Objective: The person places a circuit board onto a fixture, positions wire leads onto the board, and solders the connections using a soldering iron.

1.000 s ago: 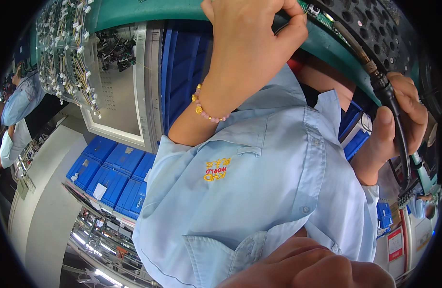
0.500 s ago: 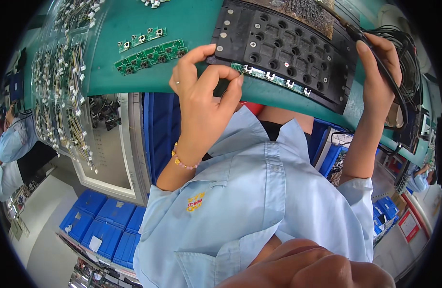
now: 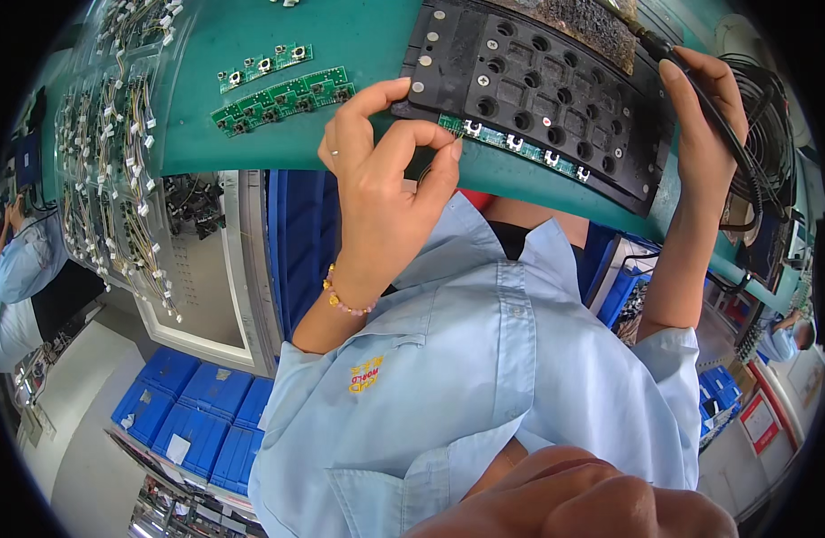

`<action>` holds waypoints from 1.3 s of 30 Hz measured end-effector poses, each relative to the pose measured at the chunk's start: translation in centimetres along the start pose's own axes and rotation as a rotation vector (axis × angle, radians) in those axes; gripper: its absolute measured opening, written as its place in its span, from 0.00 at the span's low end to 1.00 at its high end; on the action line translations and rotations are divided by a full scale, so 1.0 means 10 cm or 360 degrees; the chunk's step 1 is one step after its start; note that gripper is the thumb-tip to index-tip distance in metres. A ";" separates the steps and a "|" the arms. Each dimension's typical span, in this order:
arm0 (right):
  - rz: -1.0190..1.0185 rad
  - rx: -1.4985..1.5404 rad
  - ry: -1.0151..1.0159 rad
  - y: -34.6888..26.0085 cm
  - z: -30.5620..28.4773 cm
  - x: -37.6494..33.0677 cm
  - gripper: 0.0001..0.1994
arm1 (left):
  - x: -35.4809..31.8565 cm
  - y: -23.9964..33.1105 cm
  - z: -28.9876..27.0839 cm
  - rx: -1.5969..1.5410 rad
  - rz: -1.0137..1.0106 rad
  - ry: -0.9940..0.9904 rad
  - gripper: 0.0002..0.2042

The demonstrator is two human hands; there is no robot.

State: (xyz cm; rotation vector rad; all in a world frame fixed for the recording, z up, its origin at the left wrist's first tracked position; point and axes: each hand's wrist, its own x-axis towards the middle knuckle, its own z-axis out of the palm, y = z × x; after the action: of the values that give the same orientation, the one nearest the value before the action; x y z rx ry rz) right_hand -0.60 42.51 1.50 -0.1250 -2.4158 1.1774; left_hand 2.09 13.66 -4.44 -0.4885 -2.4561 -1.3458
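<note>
While the left hand [image 3: 381,175] pinches the near end of a narrow green circuit-board strip [image 3: 511,143] between thumb and forefinger, the likeliest slip, as I judge it, is the strip flexing or popping out of its seat along the front edge of the black fixture plate [image 3: 542,94], since only one end is held and the rest lies unsupported against the plate's lip. The right hand [image 3: 704,112] is closed around a thin black tool with a cable [image 3: 699,90] trailing toward the coiled lead at the right; that cable could drag across the plate and nudge the strip, or the tip could stray off its target. The strip itself is slim and long, green, studded with a row of small white components, and it sits just beside the plate on the green work mat [image 3: 341,54]. Two more strips of small boards [image 3: 282,90] rest farther left on the mat, well apart from the hands.
</note>
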 end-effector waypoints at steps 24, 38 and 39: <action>-0.0536 0.0776 -0.0447 -0.31 -0.02 -0.80 0.17 | 0.11 0.09 -0.08 0.0070 0.0080 -0.0033 0.06; -0.0631 0.0577 -0.0613 -0.42 0.20 -0.97 0.16 | 0.06 0.02 -0.07 0.0115 0.0063 -0.0064 0.05; -0.0628 0.0569 -0.0620 -0.42 0.20 -0.97 0.16 | 0.06 0.04 -0.07 0.0111 0.0066 -0.0063 0.05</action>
State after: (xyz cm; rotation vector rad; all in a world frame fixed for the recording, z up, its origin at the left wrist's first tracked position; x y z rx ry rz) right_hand 7.73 35.78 0.25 0.7176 -2.3318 1.5138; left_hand 1.75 13.31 -3.54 -0.5510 -2.5008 -1.2410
